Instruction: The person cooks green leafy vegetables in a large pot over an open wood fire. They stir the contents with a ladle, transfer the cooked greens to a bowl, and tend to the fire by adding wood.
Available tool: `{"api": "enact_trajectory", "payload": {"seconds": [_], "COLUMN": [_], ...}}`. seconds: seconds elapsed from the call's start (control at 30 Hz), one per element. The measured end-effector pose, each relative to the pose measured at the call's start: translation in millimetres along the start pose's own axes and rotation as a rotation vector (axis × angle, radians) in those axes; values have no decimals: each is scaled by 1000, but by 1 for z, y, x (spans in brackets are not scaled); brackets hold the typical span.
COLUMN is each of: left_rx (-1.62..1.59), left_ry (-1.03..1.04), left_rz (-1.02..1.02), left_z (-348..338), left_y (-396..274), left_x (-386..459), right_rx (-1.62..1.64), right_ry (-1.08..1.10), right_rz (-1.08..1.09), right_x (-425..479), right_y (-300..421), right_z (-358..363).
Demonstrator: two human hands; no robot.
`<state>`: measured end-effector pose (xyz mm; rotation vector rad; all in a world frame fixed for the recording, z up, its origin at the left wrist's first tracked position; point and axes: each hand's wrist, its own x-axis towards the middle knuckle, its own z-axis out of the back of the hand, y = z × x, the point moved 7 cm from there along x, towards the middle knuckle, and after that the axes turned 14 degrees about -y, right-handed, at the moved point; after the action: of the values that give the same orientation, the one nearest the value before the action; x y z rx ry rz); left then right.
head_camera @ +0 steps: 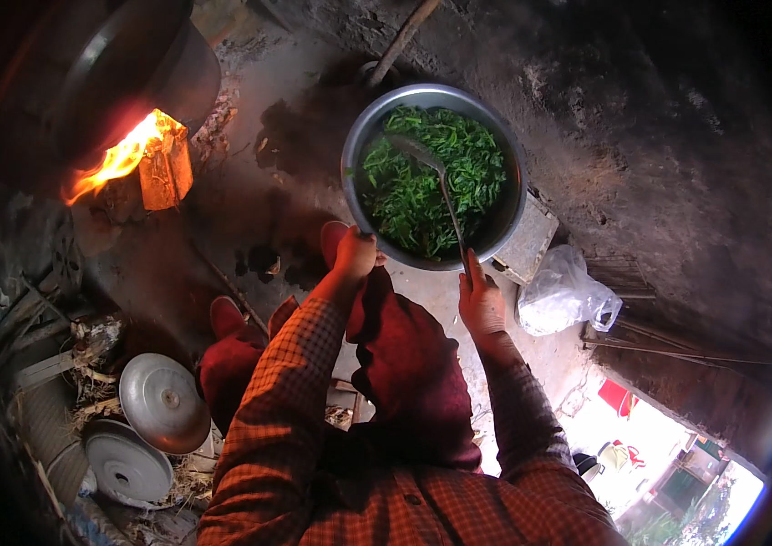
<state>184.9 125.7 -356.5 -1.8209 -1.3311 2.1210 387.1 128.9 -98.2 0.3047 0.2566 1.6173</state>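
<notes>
Before me stands a wide metal basin filled with chopped leafy greens. My left hand is closed on the basin's near-left rim. In my right hand is the handle of a long metal ladle, which crosses the near-right rim. The ladle's head lies on the greens towards the left, partly among the leaves. How the left fingers wrap the rim is partly hidden by the back of that hand.
At upper left a fire burns beside a glowing block under a large dark pot. Metal lids lie at lower left among firewood. A clear plastic bag sits right of the basin, near a soot-dark wall.
</notes>
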Motion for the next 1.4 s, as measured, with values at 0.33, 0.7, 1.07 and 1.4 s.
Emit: {"api": "enact_trajectory", "payload": {"seconds": [0.33, 0.7, 1.07, 1.4], "left_rx": [41, -86, 62, -72], "left_ry": [117, 177, -3, 142], "left_rz": [65, 89, 83, 43], "left_z": [1, 11, 6, 4], "left_y": [-34, -30, -93, -90], "left_x": [-37, -13, -76, -76], "right_rx": [257, -51, -17, -135], "right_ry": [-130, -89, -88, -75], "right_rz": [114, 109, 1, 31], "right_x": [10, -8, -38, 7], "right_y": [11, -49, -60, -43], "right_z": [23, 53, 89, -19]}}
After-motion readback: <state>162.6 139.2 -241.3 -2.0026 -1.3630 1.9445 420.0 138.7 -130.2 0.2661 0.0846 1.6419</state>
